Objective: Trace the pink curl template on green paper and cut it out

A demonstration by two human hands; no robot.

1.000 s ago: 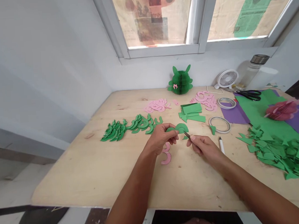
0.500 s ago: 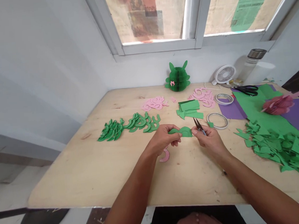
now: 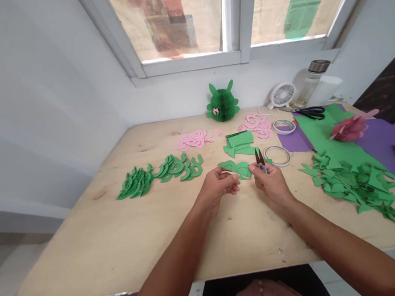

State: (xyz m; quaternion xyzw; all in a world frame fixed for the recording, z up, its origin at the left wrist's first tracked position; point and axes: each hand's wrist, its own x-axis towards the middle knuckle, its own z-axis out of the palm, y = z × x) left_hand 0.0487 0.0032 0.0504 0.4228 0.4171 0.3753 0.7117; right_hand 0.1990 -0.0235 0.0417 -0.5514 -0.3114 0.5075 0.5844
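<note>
Right hand (image 3: 269, 182): closed around small scissors (image 3: 258, 157), blades pointing to the far side; its thumb and forefinger are at the right end of a green paper piece (image 3: 242, 168). Left hand (image 3: 220, 185): fingers curled in a narrow grip at the paper's near left edge; whether they pinch it, I cannot tell from this angle. The paper piece is between the hands, above the table (image 3: 106, 243), with curved outlines on it.

Left of the hands: two neighbouring heaps of green cut-outs, one leaf-like (image 3: 136, 182), one of curved shapes (image 3: 180, 166). Far side: green strips (image 3: 240, 139), two pink heaps (image 3: 193, 140) (image 3: 260, 125), and a green paper figure (image 3: 223, 106) wearing a pink bow, near the wall. Right: a tape roll (image 3: 279, 164) just beyond the right hand; farther right, a spread of green scraps (image 3: 357, 185).
</note>
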